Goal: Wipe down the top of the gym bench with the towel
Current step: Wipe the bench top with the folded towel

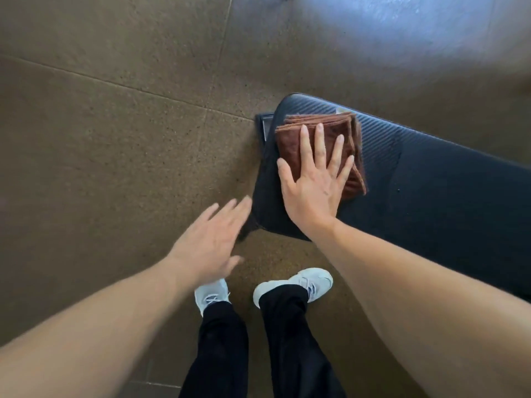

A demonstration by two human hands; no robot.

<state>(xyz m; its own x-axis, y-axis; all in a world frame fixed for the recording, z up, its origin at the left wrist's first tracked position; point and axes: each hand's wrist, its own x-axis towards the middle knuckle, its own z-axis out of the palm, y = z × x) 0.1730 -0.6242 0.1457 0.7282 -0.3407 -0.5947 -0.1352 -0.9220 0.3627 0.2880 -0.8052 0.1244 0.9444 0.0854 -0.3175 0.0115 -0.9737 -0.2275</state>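
Right hand [311, 191] presses brown towel [290, 139] (folded) onto bench [431, 179], fingers [320, 142] spread flat.

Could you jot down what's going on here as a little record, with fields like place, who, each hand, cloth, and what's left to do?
place: speckled brown floor with a black padded gym bench
who: a person standing at the bench's end, in dark trousers and white trainers
right hand: fingers straight and spread, pressing flat on the towel
left hand: open, blurred, near the bench's corner, holding nothing
towel: brown, folded, lying on the bench's end
left to do: most of the bench top stretches beyond the towel; whether it is already wiped cannot be told
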